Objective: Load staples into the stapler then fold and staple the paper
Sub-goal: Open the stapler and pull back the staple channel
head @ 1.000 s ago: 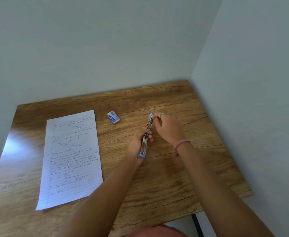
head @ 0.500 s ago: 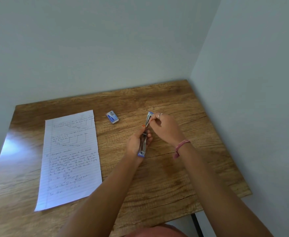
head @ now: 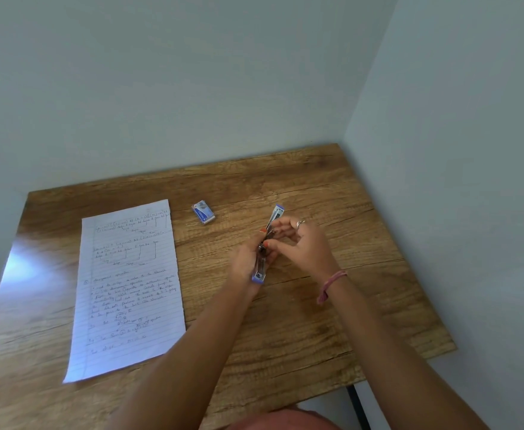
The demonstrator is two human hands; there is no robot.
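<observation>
A small blue-ended metal stapler point(head: 277, 213) is swung open, held over the middle of the wooden table point(head: 316, 305). My left hand point(head: 246, 263) grips its lower half, whose blue end points toward me. My right hand point(head: 301, 246) holds the upper half with curled fingers near the hinge. A small blue staple box point(head: 203, 211) lies on the table to the left of the stapler. A lined sheet of paper point(head: 130, 290) with handwriting lies flat on the left side of the table.
The table stands in a room corner, with walls point(head: 456, 150) close behind it and to the right. A pink band point(head: 332, 285) is on my right wrist and a ring on one finger. A dark table leg point(head: 358, 408) shows below the near right edge.
My right hand has slid down from the stapler's far tip toward its middle, and the upper half now tilts more to the right. My left hand has held still.
</observation>
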